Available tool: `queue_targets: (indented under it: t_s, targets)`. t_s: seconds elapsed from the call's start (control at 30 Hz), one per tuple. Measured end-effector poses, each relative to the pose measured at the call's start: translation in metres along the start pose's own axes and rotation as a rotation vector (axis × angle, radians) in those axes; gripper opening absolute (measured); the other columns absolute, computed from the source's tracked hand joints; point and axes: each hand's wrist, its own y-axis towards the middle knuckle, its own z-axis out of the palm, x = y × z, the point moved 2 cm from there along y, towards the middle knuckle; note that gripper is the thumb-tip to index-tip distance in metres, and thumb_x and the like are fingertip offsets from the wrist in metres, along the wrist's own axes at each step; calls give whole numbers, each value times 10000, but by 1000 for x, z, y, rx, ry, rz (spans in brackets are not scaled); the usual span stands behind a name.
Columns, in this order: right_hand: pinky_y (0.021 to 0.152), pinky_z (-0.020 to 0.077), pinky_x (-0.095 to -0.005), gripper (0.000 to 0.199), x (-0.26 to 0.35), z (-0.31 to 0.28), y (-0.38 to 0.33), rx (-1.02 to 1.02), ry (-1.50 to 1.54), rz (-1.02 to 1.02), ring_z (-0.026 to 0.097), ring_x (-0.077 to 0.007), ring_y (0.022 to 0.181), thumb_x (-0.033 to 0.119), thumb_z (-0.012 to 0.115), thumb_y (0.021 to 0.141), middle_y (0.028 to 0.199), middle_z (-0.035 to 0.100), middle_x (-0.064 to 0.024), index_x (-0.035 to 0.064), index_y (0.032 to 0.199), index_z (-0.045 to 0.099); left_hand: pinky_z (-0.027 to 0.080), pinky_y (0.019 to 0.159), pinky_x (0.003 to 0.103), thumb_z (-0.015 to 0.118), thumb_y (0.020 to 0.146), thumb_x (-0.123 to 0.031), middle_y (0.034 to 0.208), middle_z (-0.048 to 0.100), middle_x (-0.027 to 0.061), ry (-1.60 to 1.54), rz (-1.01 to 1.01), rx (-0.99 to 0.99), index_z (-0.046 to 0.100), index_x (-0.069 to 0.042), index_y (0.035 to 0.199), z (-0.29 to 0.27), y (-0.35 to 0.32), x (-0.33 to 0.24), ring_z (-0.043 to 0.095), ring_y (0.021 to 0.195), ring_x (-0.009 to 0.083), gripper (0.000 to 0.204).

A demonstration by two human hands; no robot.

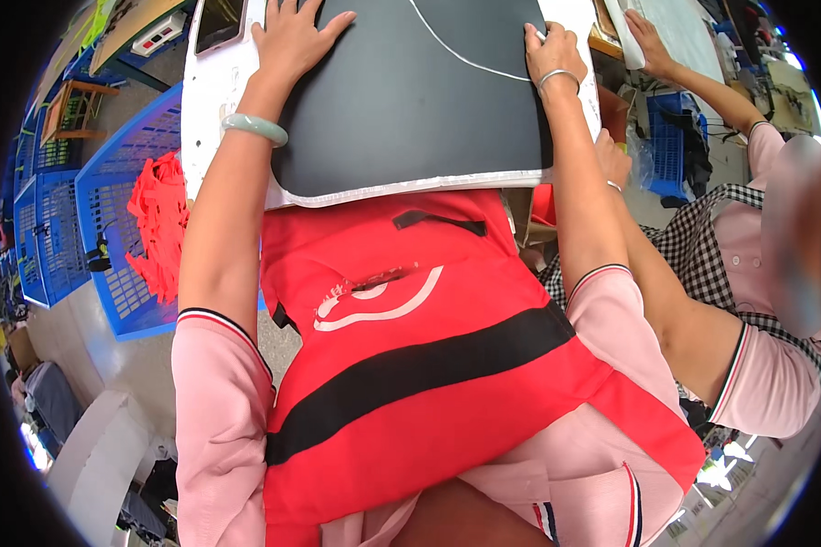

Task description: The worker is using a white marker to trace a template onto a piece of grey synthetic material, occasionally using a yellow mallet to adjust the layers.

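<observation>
A dark grey, flat sheet with a white lower edge lies on the white table before me. My left hand rests at its upper left edge, fingers spread and thumb stretched out, holding nothing. On the right edge, my right hand is closed, with a small white thing showing between its fingers; its kind I cannot make out. A thin white cord or line curves across the sheet from the top edge toward my right hand. Some of my fingertips are cut off or hidden.
A phone lies at the table's upper left. Left of the table, a blue crate holds red strips. A co-worker sits close on the right, one hand on a white sheet. Another blue crate stands there.
</observation>
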Motion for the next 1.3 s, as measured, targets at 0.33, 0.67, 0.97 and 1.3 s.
queue_targets:
  t_s: [0.33,0.67,0.97,1.3]
  targets:
    - [804,482,-461,425,10,-12,-8,-9,55,-21,604,-377,956,437,504,902,1070,603,-190,73,1105,579,213,1108,541,605,807,-571,1460,354,197,2,-23,1,503,-110,1340,4,-9,4,266,1366,394,712]
    - [787,478,-473,366,-13,-17,-6,30,844,-212,603,-395,928,381,511,907,990,621,-210,50,1057,556,327,1051,479,586,862,-504,1347,497,175,147,28,-126,555,-81,1277,9,-6,-3,430,1267,315,594]
    - [816,470,-436,426,3,4,-9,63,120,38,590,-348,984,456,548,890,1081,593,-150,108,1133,586,183,1103,561,586,784,-633,1481,340,156,24,52,-144,517,-172,1344,39,-6,30,235,1387,376,728]
    - [817,472,-405,415,7,-1,-19,51,152,33,595,-323,965,422,537,911,1060,596,-126,88,1152,594,187,1101,546,587,793,-629,1472,342,163,2,30,-158,518,-156,1337,29,-17,30,239,1381,377,724]
